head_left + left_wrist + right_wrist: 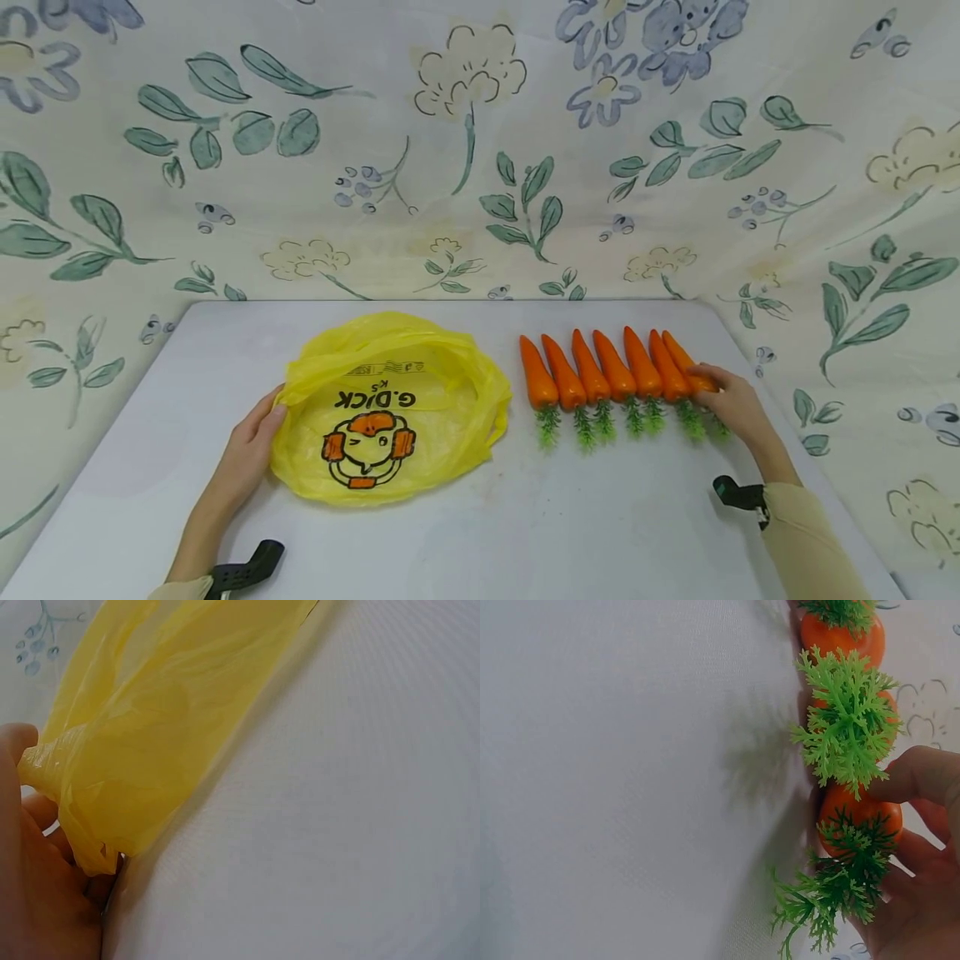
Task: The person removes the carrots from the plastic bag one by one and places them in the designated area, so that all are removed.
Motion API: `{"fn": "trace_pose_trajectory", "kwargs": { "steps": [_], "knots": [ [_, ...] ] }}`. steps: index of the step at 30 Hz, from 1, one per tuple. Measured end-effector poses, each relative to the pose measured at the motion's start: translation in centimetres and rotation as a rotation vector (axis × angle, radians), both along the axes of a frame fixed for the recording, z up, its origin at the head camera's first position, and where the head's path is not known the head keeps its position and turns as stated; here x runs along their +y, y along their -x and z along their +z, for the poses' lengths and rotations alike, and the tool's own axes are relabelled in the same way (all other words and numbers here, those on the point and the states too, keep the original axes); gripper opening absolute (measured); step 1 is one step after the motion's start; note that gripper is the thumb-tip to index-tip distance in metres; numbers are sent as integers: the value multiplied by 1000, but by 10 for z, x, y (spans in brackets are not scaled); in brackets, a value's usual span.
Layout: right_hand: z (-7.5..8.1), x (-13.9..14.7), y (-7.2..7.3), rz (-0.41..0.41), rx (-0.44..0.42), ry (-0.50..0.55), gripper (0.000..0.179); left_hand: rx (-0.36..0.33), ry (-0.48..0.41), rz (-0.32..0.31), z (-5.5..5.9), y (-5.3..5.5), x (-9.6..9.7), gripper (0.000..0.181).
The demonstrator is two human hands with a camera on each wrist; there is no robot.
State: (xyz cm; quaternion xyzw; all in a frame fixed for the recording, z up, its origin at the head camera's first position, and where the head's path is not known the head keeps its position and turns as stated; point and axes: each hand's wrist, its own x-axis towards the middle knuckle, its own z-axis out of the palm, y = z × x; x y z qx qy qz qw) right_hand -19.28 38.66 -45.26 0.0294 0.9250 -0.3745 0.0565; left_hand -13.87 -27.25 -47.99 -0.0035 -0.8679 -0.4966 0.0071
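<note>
A yellow plastic bag (450, 442) with a printed cartoon face lies on the left half of the table, its mouth partly spread. My left hand (251, 442) pinches the bag's left edge between thumb and fingers; the left wrist view shows the yellow film (150, 750) bunched at the fingertips. On the right, several orange carrots with green leafy tops stand in a row, tips pointing away from me. Around the rightmost carrot (678, 353) curl the thumb and fingers of my right hand (738, 407). Its leafy top (847, 877) hangs beside the palm in the right wrist view.
The white table (570, 533) ends at a back edge against a floral cloth (465, 208), which also rises on both sides. The neighbouring carrot (667, 371) lies close against the one in my right hand. The leftmost carrot (537, 375) sits near the bag.
</note>
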Motion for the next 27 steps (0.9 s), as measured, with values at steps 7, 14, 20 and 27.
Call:
{"fn": "trace_pose_trajectory", "kwargs": {
  "steps": [7,14,20,27],
  "knots": [
    [-1,3,1,5,8,-14,47,-13,3,8,1,3,2,65],
    [3,4,1,8,-5,-36,49,-18,-2,13,1,5,3,65],
    [7,2,3,11,-1,-43,50,-3,7,12,2,4,1,64],
    [11,5,6,18,-4,-29,51,12,-11,18,4,5,-2,61]
  ]
}}
